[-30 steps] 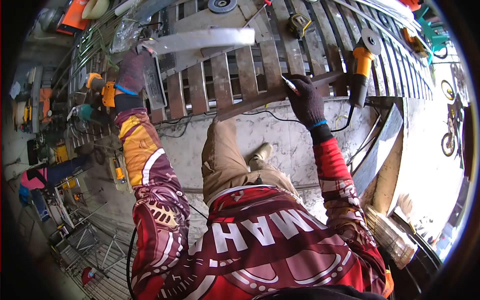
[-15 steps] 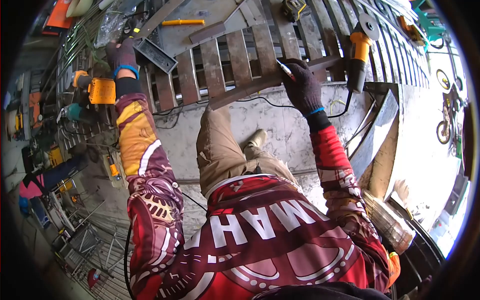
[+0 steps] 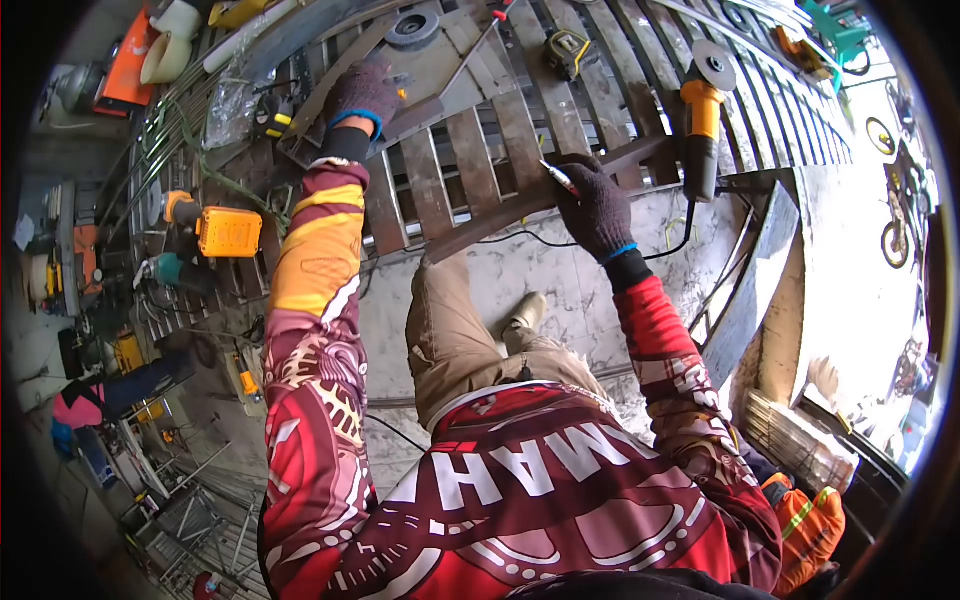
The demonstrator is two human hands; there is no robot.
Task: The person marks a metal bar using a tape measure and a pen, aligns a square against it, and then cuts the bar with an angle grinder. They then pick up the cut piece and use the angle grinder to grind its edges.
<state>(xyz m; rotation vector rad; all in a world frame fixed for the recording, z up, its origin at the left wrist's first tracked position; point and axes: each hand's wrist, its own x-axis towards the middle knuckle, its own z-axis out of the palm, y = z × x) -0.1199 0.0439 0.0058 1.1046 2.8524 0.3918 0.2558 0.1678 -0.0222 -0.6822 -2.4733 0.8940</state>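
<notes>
"Right hand?"
"Gloved, pinching a pen: slim, whitish, pointed tip aimed far left."
"Metal bar?"
"Just by the pen. Long, narrow, dull brown, slanting along the near edge of the slatted bench."
"Left hand?"
"Gloved, over the grey plate, far left; fingers hidden, can't tell spread or closed."
"Grinder?"
"Bar's right end."

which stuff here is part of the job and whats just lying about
Likely the job:
- pen-like tool, in the right hand
- long brown metal bar, running beneath that hand

Apparently lying about:
- tape measure
- yellow-bodied grinder on the right
- round disc
</notes>
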